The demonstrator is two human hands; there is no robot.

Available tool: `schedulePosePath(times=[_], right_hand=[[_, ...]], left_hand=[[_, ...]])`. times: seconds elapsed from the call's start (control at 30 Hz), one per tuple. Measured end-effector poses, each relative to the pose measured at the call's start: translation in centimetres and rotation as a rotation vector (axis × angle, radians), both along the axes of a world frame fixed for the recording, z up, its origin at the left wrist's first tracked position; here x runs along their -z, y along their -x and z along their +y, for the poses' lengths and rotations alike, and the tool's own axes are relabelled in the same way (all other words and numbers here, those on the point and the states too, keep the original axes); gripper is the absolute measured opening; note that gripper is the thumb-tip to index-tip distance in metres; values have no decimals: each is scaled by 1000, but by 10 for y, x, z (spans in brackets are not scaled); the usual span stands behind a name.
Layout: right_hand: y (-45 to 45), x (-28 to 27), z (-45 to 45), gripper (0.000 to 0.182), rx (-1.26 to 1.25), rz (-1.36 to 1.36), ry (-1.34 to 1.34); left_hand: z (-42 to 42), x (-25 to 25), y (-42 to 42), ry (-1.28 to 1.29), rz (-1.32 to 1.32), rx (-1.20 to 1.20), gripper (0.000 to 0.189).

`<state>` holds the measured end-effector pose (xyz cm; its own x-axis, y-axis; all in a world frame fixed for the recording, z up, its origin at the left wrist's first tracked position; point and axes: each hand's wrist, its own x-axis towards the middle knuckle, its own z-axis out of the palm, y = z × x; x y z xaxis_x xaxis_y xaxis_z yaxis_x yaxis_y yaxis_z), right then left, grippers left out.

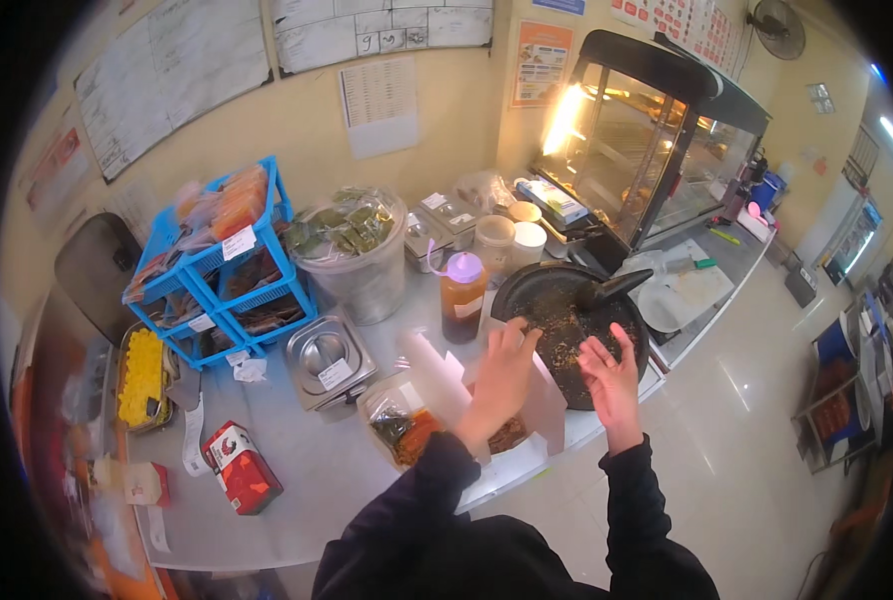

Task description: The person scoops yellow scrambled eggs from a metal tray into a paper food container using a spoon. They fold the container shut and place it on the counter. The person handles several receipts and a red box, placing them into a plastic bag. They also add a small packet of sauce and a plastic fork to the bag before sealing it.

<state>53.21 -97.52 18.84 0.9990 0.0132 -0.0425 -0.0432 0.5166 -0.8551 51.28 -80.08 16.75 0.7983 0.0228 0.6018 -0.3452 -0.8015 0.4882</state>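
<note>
My left hand (pixel 500 375) reaches over an open white paper food box (pixel 553 397), its fingers bent downward near the rim of a dark stone mortar (pixel 608 375). Whether it pinches anything is hidden. To its right my right hand (pixel 613 373) is raised in front of the mortar, thumb apart from the fingers, with nothing visible in it. Inside the box, brown food (pixel 508 433) shows beside my left wrist. Orange-red sauced food (pixel 419 435) and bagged leafy greens (pixel 391 421) lie at the left. A pestle (pixel 604 289) leans in the mortar, which holds reddish crushed bits.
Behind the box stands a purple-topped squeeze bottle (pixel 463 304); a lidded steel pan (pixel 332 360) sits left of it. Blue baskets (pixel 229 289), a leaf-filled bucket (pixel 353 277), a red carton (pixel 242 469) and yellow food (pixel 141 379) occupy the left. A heated cabinet (pixel 641 142) stands at the back right.
</note>
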Motion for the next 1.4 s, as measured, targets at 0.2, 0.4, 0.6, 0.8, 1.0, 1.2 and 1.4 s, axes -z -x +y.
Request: schedulePosePath(times=[0.2, 0.4, 0.6, 0.8, 1.0, 1.2, 1.4], right_hand=[[-23, 6, -12, 58, -29, -289, 549], [-43, 1, -20, 53, -74, -356, 816], [-65, -31, -18, 63, -291, -226, 702], [-68, -23, -29, 78, -383, 77, 414], [-60, 51, -20, 73, -456, 380, 6], [-56, 58, 3, 73, -467, 367, 102], [-49, 50, 16, 73, -553, 330, 492]], left_hand=[[23, -10, -42, -527, 179, 196, 30], [22, 1, -44, -357, 97, 231, 31], [25, 11, -47, -336, 36, 252, 20], [30, 6, -38, -248, -45, 224, 23], [30, 0, -32, -243, 159, 209, 28], [21, 9, -37, -422, 45, 136, 30], [20, -4, -38, -456, 162, 85, 35]])
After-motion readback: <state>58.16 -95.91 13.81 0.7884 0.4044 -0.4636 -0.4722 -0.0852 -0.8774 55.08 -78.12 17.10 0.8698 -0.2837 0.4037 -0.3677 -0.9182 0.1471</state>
